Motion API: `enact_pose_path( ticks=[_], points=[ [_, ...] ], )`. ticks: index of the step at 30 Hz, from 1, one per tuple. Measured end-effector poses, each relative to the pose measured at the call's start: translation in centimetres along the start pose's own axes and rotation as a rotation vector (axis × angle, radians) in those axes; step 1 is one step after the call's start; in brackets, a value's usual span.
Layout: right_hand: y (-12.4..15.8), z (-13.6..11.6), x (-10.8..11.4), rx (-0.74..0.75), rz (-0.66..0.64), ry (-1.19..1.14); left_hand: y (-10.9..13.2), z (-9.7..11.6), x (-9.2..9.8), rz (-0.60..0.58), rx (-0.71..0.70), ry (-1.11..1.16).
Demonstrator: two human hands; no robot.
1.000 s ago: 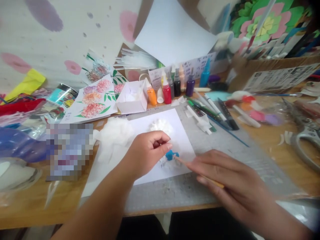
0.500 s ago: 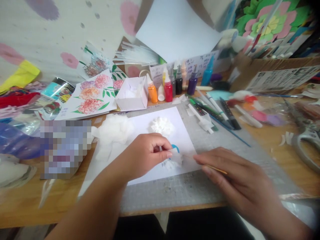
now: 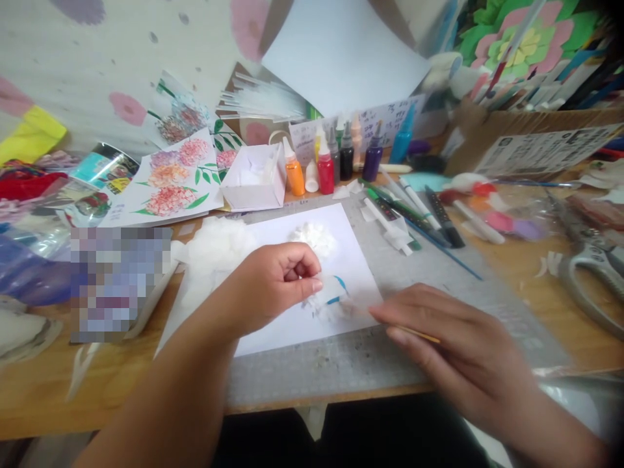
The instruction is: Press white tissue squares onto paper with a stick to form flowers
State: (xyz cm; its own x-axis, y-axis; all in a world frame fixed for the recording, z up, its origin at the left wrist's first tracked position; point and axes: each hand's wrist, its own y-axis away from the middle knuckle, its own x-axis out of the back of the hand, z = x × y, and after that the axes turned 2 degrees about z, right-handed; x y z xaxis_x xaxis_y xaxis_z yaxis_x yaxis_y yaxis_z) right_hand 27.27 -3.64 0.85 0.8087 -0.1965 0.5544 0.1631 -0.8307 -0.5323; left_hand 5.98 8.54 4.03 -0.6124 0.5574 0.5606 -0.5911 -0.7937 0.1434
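Note:
My left hand is pinched shut over a white sheet of paper that lies on a grey cutting mat. What its fingertips hold is too small to make out. Just beside them lies a small white crumpled tuft with blue marks on the paper. My right hand is closed around a thin wooden stick, whose tip points at that tuft. A second white tissue tuft sits higher on the sheet.
A row of small paint bottles and a white paper box stand behind the sheet. Flower paintings lie to the left, pens and brushes to the right, and scissors at the far right. Loose white tissue lies left of the sheet.
The blue blob at my left fingertips a second ago now shows only as thin blue strokes on the paper. My right hand and the stick shifted slightly left; the view drifted a little.

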Motion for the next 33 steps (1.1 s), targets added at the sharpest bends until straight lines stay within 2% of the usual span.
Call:
enact_pose_path(
  ticks=[6,13,17,22,33],
  points=[
    [-0.1,0.2,-0.1,-0.011,0.046,0.049,0.1,0.4,-0.3,-0.143,-0.008,-0.053],
    [0.0,0.2,-0.2,-0.026,0.09,0.065,-0.1,0.7,-2.5,-0.081,0.007,-0.171],
    [0.2,-0.1,0.2,-0.029,0.163,0.053,-0.2,0.6,-3.0,-0.066,-0.003,-0.247],
    [0.1,-0.5,0.5,0.078,0.096,0.013,-0.1,0.8,-3.0,-0.058,0.01,-0.26],
    [-0.2,-0.1,-0.2,0.048,-0.001,0.055,-0.1,0.5,-3.2,-0.042,-0.016,-0.239]
  ],
)
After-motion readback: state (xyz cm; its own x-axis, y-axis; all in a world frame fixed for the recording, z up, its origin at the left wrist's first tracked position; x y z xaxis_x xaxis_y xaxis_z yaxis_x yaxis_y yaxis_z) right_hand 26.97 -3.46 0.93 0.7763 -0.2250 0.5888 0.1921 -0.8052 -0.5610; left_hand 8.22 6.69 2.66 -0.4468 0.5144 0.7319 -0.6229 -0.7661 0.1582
